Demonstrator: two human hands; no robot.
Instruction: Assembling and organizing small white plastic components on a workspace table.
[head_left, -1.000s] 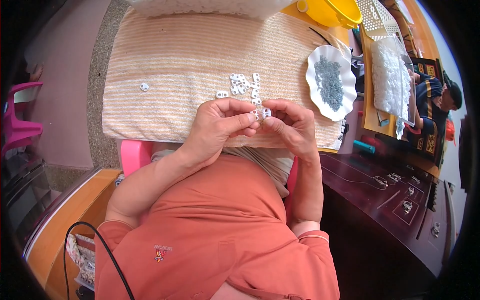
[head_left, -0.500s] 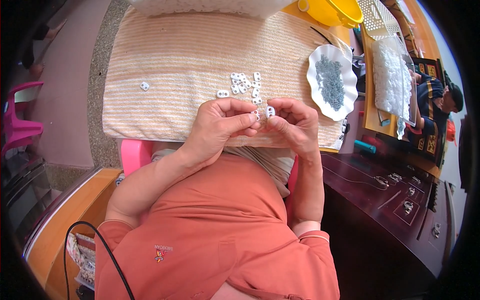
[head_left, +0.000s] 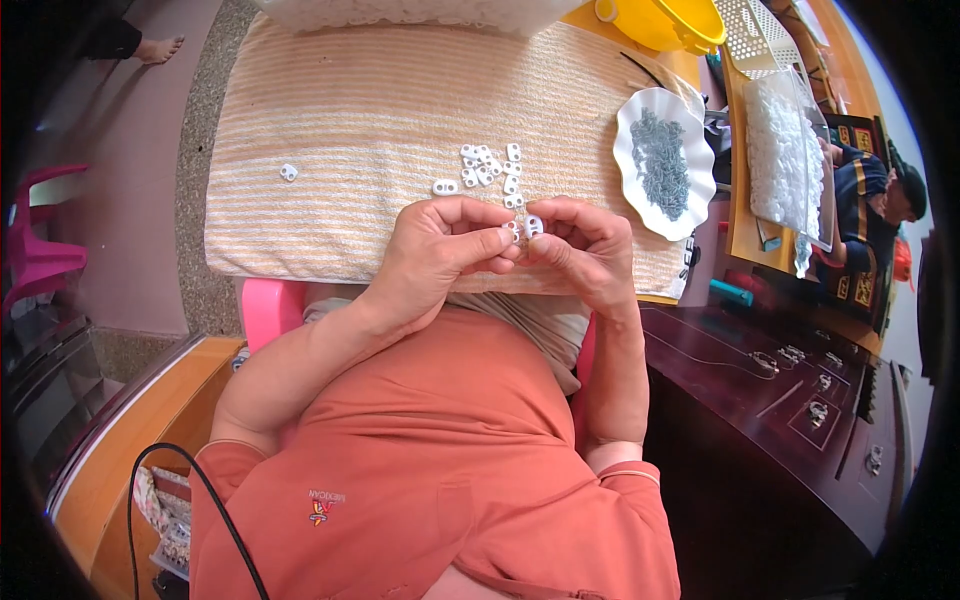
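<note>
Between thumb and fingers of my left hand [head_left: 450,238] is a small white plastic piece [head_left: 514,230] with holes, mostly covered by the fingertips. My right hand [head_left: 588,248] pinches a larger white oval piece with two dark holes [head_left: 534,227]. The two pieces are side by side, close together; I cannot tell whether they touch. Just beyond lies a cluster of small white two-holed pieces [head_left: 482,165], with a short column of similar pieces [head_left: 513,170] to its right. A longer oval two-holed piece [head_left: 445,187] lies left of them. One small piece [head_left: 289,172] lies alone farther left.
A striped towel [head_left: 330,110] covers the table. At right stands a scalloped white plate [head_left: 625,150] of grey screws. A yellow basin [head_left: 670,25] and a clear tub [head_left: 410,12] are at the back. Another person [head_left: 870,200] sits at far right beside a bin of white pieces [head_left: 785,150].
My right hand has moved slightly left, bringing its oval piece up beside the one in my left hand. A bare foot has come forward at the upper left.
</note>
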